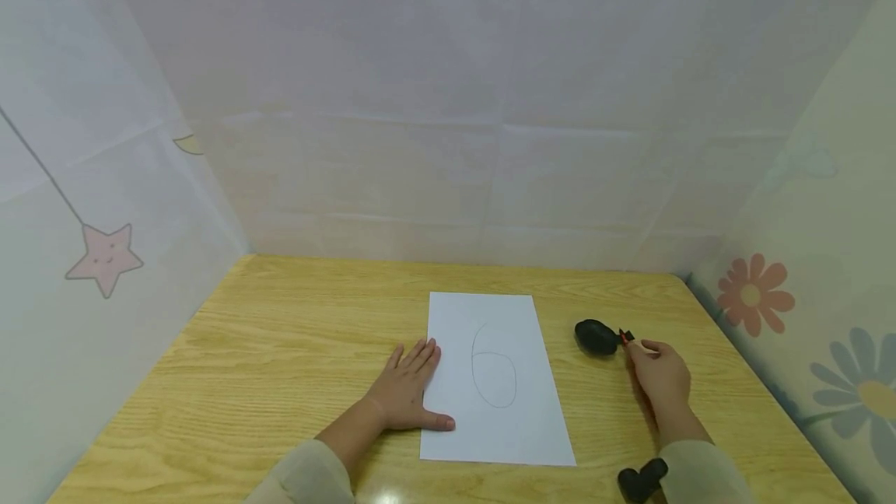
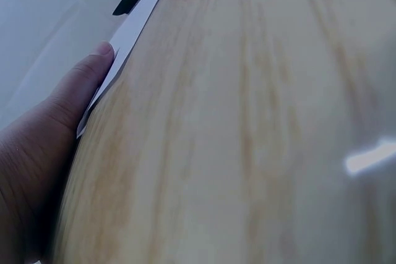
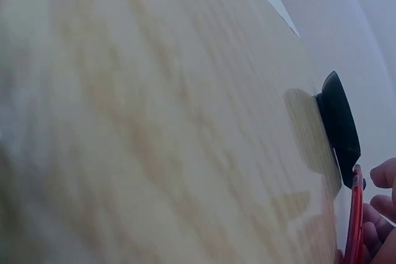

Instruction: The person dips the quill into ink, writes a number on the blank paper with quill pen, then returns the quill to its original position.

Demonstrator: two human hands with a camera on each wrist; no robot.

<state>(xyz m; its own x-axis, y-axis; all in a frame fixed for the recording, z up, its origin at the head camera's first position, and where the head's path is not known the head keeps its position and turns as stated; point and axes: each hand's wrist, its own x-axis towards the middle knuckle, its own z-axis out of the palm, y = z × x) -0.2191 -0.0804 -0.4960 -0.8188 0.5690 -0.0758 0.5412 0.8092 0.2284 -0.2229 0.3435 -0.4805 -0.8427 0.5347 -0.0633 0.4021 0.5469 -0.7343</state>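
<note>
A white sheet of paper (image 1: 455, 379) lies on the wooden table, with a large 6 (image 1: 516, 383) drawn on it in a thin dark line. My left hand (image 1: 409, 387) rests spread at the paper's left edge, its thumb lying over the sheet. In the head view, my right hand (image 1: 661, 376) is to the right of the paper, pinching a slim red pencil (image 3: 355, 221). The pencil's end is right at the narrow neck of a black rounded object (image 1: 596, 338), which appears as a dark dished shape (image 3: 339, 115) in the right wrist view.
The wooden table (image 1: 280, 348) meets pale printed cloth walls (image 1: 392, 177) at the back and both sides. Beside the right sleeve is a small black lumpy piece (image 1: 642, 481). Bare wood lies left of the paper.
</note>
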